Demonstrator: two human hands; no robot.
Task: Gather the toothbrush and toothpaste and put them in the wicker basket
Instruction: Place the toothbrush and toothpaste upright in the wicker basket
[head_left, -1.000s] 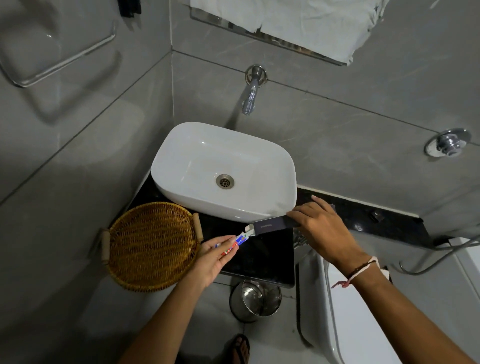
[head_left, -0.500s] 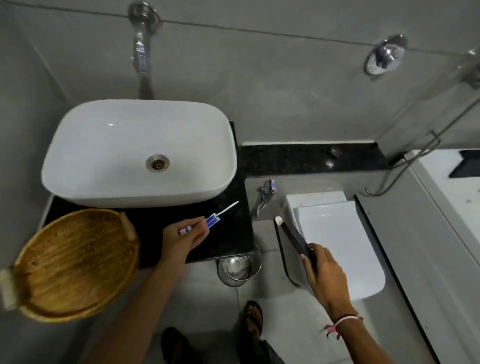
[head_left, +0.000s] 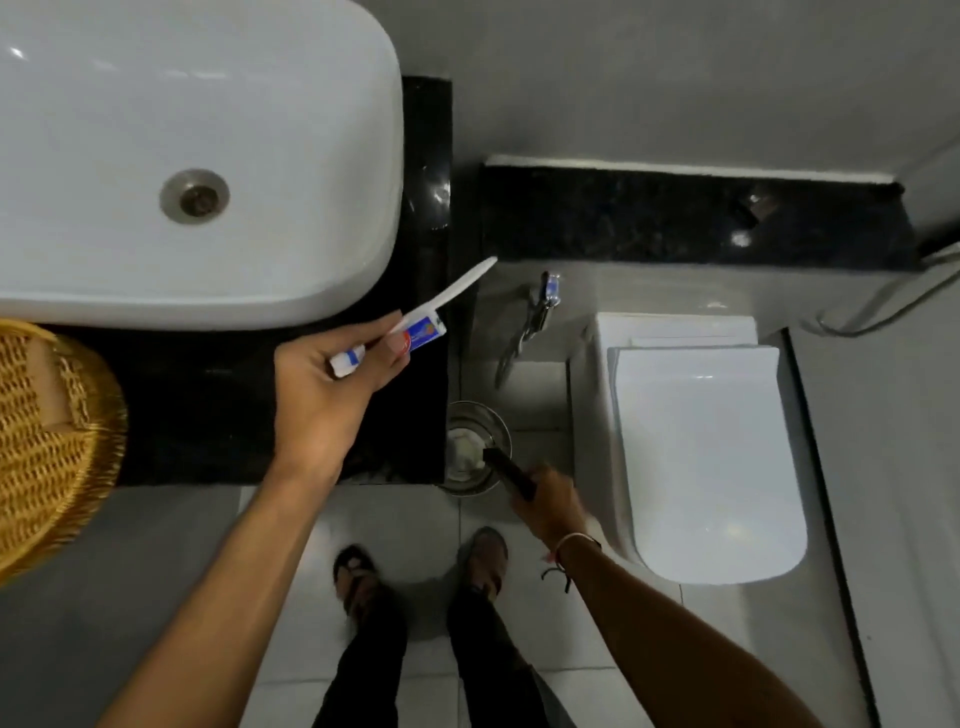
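The left hand (head_left: 332, 384) grip is closed around the toothbrush (head_left: 457, 286) and toothpaste (head_left: 410, 340), held together over the black table (head_left: 208, 405), right of the wicker basket (head_left: 47, 441). The right hand (head_left: 545, 501) grip is closed on a dark box (head_left: 506, 470) over a steel bin (head_left: 467, 452). Both items should be carried left and lowered into the basket before release. The basket is cut off by the frame edge; the box's contents cannot be determined.

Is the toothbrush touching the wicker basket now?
Apart. The head view shows the toothbrush held with the toothpaste in the left hand, with black counter plainly between that hand and the wicker basket.
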